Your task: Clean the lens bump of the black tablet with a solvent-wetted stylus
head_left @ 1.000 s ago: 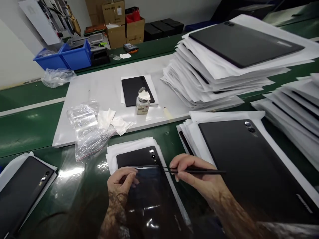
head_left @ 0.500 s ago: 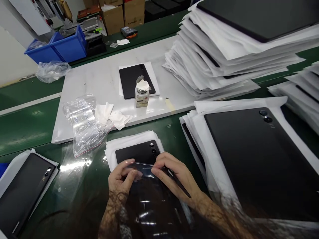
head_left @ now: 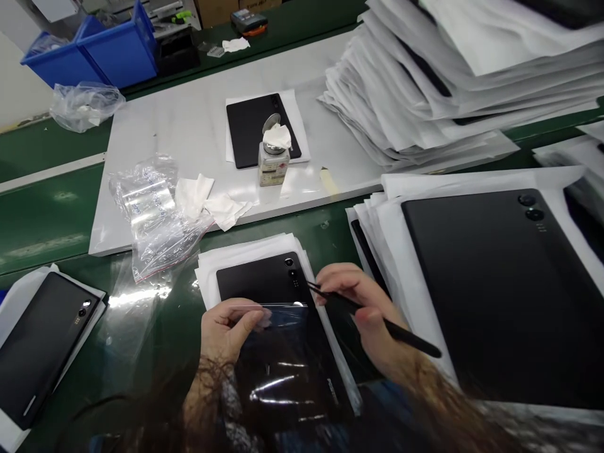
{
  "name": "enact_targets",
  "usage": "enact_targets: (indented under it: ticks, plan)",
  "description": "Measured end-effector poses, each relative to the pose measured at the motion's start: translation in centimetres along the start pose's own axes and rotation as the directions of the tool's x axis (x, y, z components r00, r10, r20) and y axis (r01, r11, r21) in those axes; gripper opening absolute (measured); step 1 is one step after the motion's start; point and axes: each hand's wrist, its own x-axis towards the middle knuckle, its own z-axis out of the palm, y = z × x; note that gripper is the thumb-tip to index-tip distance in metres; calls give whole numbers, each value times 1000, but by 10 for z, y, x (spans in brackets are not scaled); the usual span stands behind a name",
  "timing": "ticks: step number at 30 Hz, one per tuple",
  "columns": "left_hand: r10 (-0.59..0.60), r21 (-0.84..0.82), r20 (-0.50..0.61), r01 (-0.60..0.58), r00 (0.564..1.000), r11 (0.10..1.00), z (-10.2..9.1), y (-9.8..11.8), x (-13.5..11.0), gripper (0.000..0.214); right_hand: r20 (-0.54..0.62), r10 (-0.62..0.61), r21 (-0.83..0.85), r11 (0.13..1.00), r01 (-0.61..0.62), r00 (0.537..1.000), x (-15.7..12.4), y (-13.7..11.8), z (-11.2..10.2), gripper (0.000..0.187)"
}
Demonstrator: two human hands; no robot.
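Note:
My left hand (head_left: pixel 234 326) is closed on the upper edge of a clear plastic film (head_left: pixel 278 343), pinching its left corner. The film hangs over a black tablet (head_left: pixel 252 277), whose camera corner shows beyond it. That tablet lies back side up on white wrapping sheets (head_left: pixel 205 267). Beside the tablet's right edge, my right hand (head_left: pixel 363 308) is closed around black tweezers (head_left: pixel 394 327). Their thin tips point left toward the tablet's cameras and stand slightly apart. The film's lower part is hard to make out against the dark tablet and hair in front.
To the right, a large tablet (head_left: pixel 481 296) lies on stacked sheets. A tall stack of wrapped tablets (head_left: pixel 401 94) stands behind it. On the pale board (head_left: pixel 189 119) are a small dispenser bottle (head_left: pixel 274 167), tissues (head_left: pixel 225 209) and a plastic bag (head_left: pixel 153 201). Another tablet (head_left: pixel 44 346) lies left.
My right hand has let go of the film's edge and moved right and up. The tweezers have swung from lying along the palm to pointing left. My left hand still pinches the film.

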Motion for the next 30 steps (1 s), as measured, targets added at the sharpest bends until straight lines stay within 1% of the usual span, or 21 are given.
enact_targets:
  ticks: [1, 3, 4, 8, 11, 14, 18, 24, 26, 30]
  plan:
    - [1, 18, 10, -1, 1000, 1000, 0, -1, 0, 12, -3, 32, 19, 999, -32, 999, 1, -3, -4, 59]
    - [4, 54, 26, -5, 1000, 999, -1, -1, -1, 8, 28, 81, 51, 995, -82, 996, 4, -12, -10, 41]
    - [7, 70, 30, -10, 1000, 998, -1, 0, -1, 7, 40, 104, 56, 993, -106, 994, 5, -17, -12, 38]
    - [22, 124, 45, -28, 999, 992, -1, 1, -2, 6, 46, 181, 36, 983, -183, 982, 12, -31, -13, 44]
    - [23, 161, 64, -33, 998, 986, -2, 0, -3, 7, 64, 253, 0, 967, -254, 965, 15, -34, -13, 48]
    - [27, 188, 77, -41, 997, 981, -3, -1, -3, 6, 89, 291, -4, 956, -292, 952, 17, -35, -13, 51]
    - [34, 199, 92, -52, 995, 979, -5, -2, -4, 6, 107, 314, -12, 949, -315, 943, 18, -35, -12, 53]
    - [40, 203, 71, -54, 997, 978, -2, 0, -4, 11, 125, 324, 50, 942, -332, 938, 17, -35, -11, 52]
    - [39, 202, 54, -49, 998, 978, 0, 1, -4, 13, 117, 298, 72, 949, -307, 947, 15, -34, -12, 51]
    - [42, 189, -3, -41, 999, 981, 2, 0, -5, 15, 95, 189, 141, 969, -201, 977, 8, -30, -12, 45]
